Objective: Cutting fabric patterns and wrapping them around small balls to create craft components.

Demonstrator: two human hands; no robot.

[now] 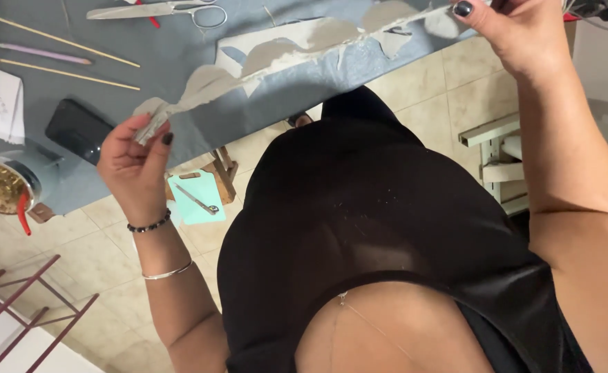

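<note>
Both hands, left hand (135,162) and right hand (501,31), pinch a twisted grey paper strip (283,59) (crumpled, ragged-edged), fingers closed on its ends

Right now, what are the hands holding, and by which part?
Both hold one long twisted grey paper strip stretched over the table: left hand pinches its near end, right hand its far end.

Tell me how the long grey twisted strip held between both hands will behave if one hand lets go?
The strip would probably drop limp: it sags and twists between the left hand and right hand. It looks thin and light, and its ragged edges suggest it may tear.
</note>
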